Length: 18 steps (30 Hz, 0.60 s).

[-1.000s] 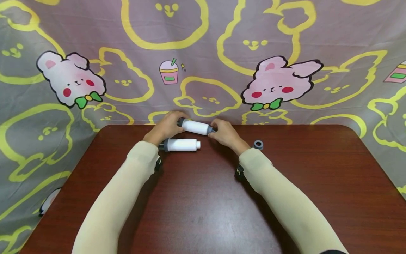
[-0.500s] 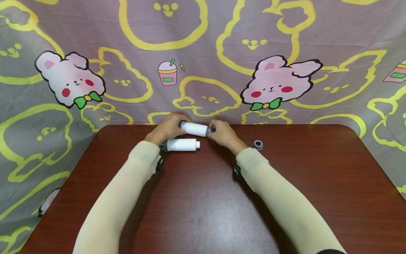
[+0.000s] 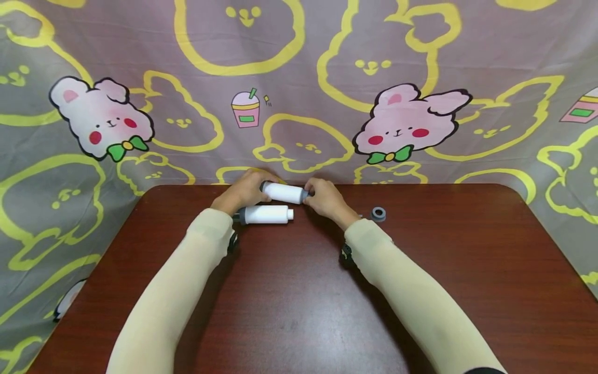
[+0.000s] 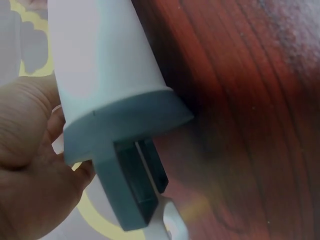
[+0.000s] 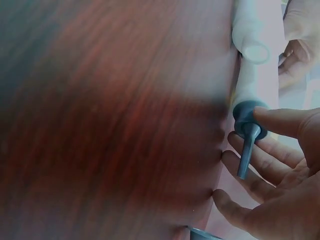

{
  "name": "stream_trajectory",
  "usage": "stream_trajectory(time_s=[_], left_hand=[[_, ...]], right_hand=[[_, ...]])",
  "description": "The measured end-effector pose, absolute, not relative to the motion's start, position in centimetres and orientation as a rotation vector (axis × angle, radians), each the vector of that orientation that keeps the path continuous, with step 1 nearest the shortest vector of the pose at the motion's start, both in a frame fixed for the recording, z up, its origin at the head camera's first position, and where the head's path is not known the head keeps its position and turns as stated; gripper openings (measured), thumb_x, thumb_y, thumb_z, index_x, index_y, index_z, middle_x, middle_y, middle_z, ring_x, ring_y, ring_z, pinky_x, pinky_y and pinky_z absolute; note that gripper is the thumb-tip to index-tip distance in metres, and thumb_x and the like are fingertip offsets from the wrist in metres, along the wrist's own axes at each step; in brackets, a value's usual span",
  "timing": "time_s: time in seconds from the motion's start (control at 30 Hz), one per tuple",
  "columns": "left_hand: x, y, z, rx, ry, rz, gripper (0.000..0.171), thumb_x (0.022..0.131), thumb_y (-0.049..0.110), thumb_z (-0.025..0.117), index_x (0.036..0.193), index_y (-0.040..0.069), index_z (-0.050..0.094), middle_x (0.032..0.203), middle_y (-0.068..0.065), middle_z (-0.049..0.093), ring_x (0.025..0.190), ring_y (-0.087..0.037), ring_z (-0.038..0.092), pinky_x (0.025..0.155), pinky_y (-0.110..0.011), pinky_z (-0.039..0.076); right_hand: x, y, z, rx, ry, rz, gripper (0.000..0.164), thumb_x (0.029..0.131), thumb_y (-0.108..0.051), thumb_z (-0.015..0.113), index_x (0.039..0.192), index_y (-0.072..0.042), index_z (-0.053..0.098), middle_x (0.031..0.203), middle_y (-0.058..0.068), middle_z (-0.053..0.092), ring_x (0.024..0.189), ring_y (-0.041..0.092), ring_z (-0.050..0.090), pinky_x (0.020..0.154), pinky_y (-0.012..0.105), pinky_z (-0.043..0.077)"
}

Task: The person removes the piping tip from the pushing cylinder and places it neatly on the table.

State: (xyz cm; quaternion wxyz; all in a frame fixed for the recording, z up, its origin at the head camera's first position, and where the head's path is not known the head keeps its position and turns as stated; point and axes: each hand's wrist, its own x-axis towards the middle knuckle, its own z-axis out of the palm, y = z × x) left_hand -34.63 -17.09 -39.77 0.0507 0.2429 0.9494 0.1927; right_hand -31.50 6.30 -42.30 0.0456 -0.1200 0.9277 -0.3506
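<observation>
At the back of the table a white cylinder (image 3: 283,192) lies across between my two hands. My left hand (image 3: 247,189) grips its dark left end. At the other end, my right hand (image 3: 326,200) pinches a grey cap (image 5: 245,112), thumb on top and fingers beneath; a thin grey stem (image 5: 246,157) sticks out of the cap. Just in front lies a second white cylinder (image 3: 267,214), with a narrow white tip on its right. Its dark grey collar (image 4: 130,120) carries slotted prongs, seen close below my left hand in the left wrist view.
A grey ring (image 3: 378,214) lies on the brown table (image 3: 299,291), to the right of my right wrist. A small grey piece (image 3: 359,215) shows beside that wrist. A patterned cloth (image 3: 299,78) hangs right behind the table's back edge.
The held cylinder has shifted slightly left and toward me, both hands moving with it. The small grey piece by my right wrist has come into view. The second cylinder stays in place.
</observation>
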Motion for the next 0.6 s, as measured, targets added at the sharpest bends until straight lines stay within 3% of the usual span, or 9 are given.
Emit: stream_trajectory(time_s=[0.27,0.6], left_hand=[[-34.0,-17.4,-39.1,0.593,2.867,0.523,0.050,0.090,0.009,0.082,0.139,0.013,0.068,0.147,-0.009,0.063,0.143,-0.036,0.040,0.122,-0.050,0.032],[-32.1,-17.1,-37.1,0.562,2.885,0.562,0.050,0.096,0.018,0.078,0.144,0.018,0.064,0.148,-0.004,0.061,0.134,-0.031,0.038,0.112,-0.054,0.039]], right_hand=[[-31.5,6.4,-42.0,-0.406,2.805,-1.177,0.028,0.096,-0.009,0.073,0.121,0.001,0.067,0.122,0.022,0.071,0.116,0.035,0.066,0.102,0.046,0.052],[-30.7,8.0,-40.4,-0.500,2.750,-1.315,0.027,0.098,-0.010,0.071,0.123,0.000,0.066,0.120,0.018,0.070,0.117,0.033,0.064,0.103,0.047,0.050]])
